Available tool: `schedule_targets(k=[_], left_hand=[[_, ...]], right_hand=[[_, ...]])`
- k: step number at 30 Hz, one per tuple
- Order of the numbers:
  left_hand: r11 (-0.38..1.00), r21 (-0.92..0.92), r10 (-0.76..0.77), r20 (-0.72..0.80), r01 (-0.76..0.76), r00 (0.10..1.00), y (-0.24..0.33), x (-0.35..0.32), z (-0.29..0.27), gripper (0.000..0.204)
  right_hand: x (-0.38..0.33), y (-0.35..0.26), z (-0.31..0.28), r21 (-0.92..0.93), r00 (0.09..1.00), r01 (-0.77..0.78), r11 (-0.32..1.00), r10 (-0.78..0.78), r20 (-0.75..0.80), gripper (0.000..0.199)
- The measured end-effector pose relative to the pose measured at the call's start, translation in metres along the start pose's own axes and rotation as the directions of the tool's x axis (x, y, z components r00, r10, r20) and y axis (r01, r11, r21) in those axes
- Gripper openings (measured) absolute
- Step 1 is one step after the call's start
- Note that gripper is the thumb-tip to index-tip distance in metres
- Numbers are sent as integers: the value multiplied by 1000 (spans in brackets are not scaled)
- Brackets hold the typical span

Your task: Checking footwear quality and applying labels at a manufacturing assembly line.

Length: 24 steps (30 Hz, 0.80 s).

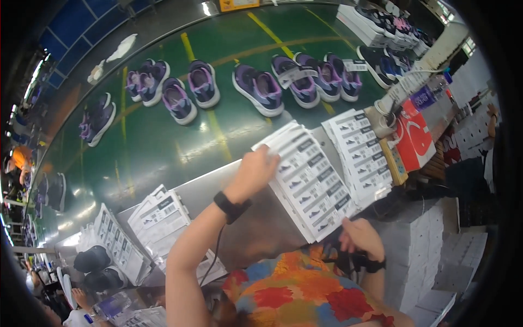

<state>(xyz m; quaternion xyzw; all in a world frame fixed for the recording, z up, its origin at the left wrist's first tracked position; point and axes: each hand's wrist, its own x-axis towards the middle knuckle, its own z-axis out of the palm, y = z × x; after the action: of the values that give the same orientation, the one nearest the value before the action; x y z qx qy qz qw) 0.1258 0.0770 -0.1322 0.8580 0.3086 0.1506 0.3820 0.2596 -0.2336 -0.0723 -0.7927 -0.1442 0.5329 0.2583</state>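
A white sheet of printed shoe labels (310, 180) lies on top of a stack on the grey metal counter (256, 229). My left hand (255, 173), with a black band on its wrist, grips the sheet's far left corner. My right hand (359, 237), also wearing a black wrist strap, pinches the sheet's near right corner. A second stack of label sheets (362, 152) lies just to the right of the first.
Beyond the counter, a green conveyor belt (158, 152) carries several purple shoes (259, 87). More label sheets (163, 218) lie at the left near dark shoes (92, 259). A red box (415, 139) and white boxes (425, 256) stand at the right. Other workers are at the far left edge.
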Motion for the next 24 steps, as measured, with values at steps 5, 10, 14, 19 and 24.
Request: schedule_targets(k=[5,10,14,19,24], left_hand=[[901,426,170,-178,-80,969,-1,42,-38,70],[621,707,-40,-404,340,914,-73,129,-111,71],[794,567,-125,-199,218,972,-107,139,-148,68],[939,-74,-330,94,337,939,-13,36,-178,29],[943,298,81,234,-151,969,40,-125,-112,42]], right_hand=[[-31,9,-24,-35,981,-37,999,30,-190,50],[-23,-26,3,25,966,104,994,-95,-242,28],[-5,-58,33,30,966,219,975,-212,-151,21],[11,-59,32,136,912,410,902,-409,-39,32],[29,-104,90,145,633,728,670,-739,230,82]])
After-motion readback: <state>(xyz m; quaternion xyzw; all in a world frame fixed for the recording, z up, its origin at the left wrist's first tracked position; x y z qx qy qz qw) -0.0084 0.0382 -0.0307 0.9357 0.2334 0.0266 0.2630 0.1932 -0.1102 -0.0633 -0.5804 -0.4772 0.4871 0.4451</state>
